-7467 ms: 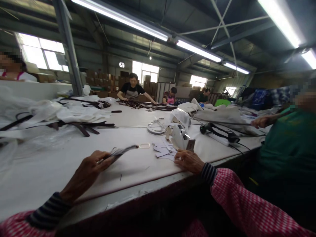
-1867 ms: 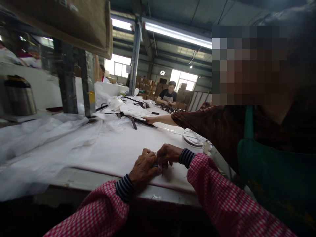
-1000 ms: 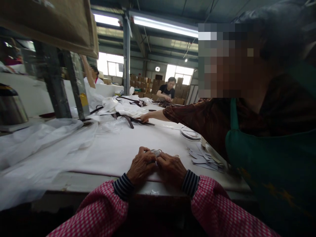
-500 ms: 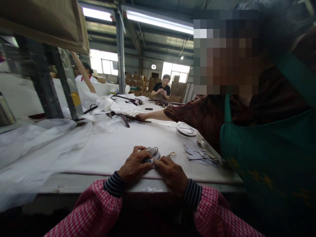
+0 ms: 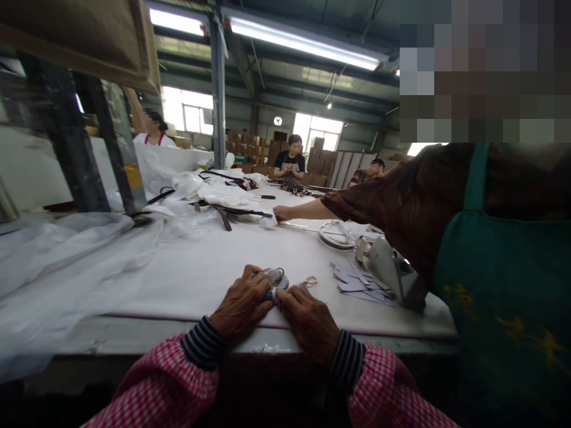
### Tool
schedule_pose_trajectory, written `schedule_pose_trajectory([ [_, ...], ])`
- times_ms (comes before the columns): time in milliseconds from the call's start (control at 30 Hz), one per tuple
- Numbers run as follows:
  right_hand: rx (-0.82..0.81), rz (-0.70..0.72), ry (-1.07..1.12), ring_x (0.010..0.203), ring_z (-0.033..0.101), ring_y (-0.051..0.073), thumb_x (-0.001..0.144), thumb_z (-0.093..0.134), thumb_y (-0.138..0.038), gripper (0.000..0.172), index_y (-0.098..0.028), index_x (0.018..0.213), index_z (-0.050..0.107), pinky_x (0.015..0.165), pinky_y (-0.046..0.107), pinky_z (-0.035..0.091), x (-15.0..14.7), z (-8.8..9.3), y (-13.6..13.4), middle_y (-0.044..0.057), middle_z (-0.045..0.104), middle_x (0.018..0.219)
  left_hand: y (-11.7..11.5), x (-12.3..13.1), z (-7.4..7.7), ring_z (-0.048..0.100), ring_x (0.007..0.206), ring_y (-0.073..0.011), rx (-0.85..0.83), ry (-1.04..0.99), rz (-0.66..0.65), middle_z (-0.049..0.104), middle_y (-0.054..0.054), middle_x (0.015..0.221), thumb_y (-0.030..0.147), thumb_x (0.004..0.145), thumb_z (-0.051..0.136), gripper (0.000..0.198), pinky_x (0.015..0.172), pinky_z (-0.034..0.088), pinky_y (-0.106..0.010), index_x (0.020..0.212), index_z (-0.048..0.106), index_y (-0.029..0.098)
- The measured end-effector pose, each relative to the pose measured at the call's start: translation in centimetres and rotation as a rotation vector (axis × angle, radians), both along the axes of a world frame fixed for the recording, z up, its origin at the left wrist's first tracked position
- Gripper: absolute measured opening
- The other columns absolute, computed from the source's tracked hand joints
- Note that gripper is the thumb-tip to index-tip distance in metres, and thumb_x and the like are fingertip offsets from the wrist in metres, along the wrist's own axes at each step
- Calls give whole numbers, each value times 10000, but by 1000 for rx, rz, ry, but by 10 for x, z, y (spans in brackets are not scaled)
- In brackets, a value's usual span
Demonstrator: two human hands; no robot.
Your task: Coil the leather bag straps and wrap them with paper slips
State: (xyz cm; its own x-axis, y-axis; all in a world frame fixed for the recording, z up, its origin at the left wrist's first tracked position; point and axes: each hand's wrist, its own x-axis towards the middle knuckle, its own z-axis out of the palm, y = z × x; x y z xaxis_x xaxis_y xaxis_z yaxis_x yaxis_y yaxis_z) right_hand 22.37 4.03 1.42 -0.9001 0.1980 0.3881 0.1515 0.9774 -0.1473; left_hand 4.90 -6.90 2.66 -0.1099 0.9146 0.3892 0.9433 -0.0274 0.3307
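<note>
White worktable [image 5: 187, 270]; cardboard boxes [image 5: 243, 146] stacked behind, contents unseen. 1 grey ringed piece [image 5: 276, 277] is pinched between left hand [image 5: 241, 302] and right hand [image 5: 308, 321], palms down, fingers curled narrow.

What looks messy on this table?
Small white paper tags lie scattered and overlapping right of the right hand, which, with the left hand, pinches a small grey ringed piece. Crumpled clear plastic sheeting covers the left side of the white table.

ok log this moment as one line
left hand: shut on grey item | right hand: pinching grey item | metal ring: on table, right of hands
</note>
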Motion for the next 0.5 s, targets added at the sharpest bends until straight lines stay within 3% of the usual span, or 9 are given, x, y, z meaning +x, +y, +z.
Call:
schedule_pose_trajectory([
  [267,-145,-18,107,1075,552,205,898,537,-89,493,-280,1352,496,931,316,509,10,6,-1,46,599,1152,2,-2,1,502,1109,-285,74,-68,53,635,-64,1002,265,828,587,74,880,498,-391,883,627,236],
  [367,-147,-40,161,1085,546,214,854,562,-68,520,-280,1327,524,921,323,513,30,8,-6,48,592,1166,4,-8,-2,527,1120,-275,106,-158,89,610,-74,1121,323,832,574,153,927,496,-404,932,649,234],
  [500,-123,-70,254,1008,572,215,866,515,-51,419,-247,1226,600,854,327,522,69,10,-10,68,603,1084,6,-12,-3,569,1092,-272,72,-198,91,606,-74,1141,402,831,564,235,936,496,-400,966,670,241],
])
